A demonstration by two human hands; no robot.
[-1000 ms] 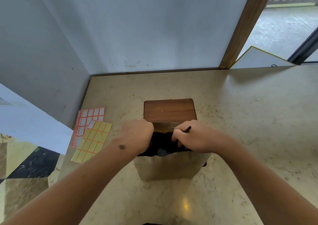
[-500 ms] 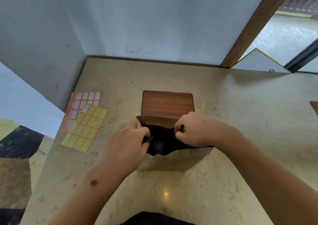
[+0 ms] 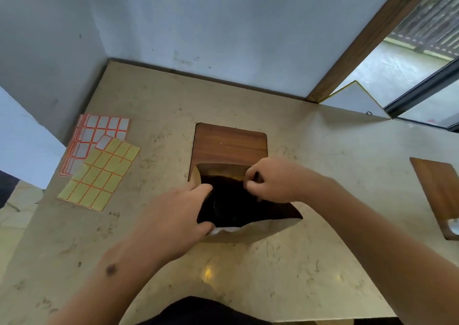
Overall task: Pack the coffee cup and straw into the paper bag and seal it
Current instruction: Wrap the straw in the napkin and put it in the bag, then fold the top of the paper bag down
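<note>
- Presently, left of paper bag (image 3: 248, 232): label sheets (image 3: 99, 165), flat on counter (image 3: 323, 262), untouched.
- Left hand (image 3: 178, 215): fingers clamped on bag's left rim; risk of tearing if pulled hard.
- Bag mouth open; dark round coffee cup (image 3: 223, 207) dimly inside, on wooden board (image 3: 228, 148).
- Right hand (image 3: 273, 183): pinching far rim with thin dark item, likely straw (image 3: 255, 176); could slip outside.

Brown paper bag (image 3: 248, 232) stands upright at frame centre, mouth open. Dark round cup lid (image 3: 227, 209) faintly visible inside. Black straw (image 3: 255, 176) tip at upper-right rim.
</note>
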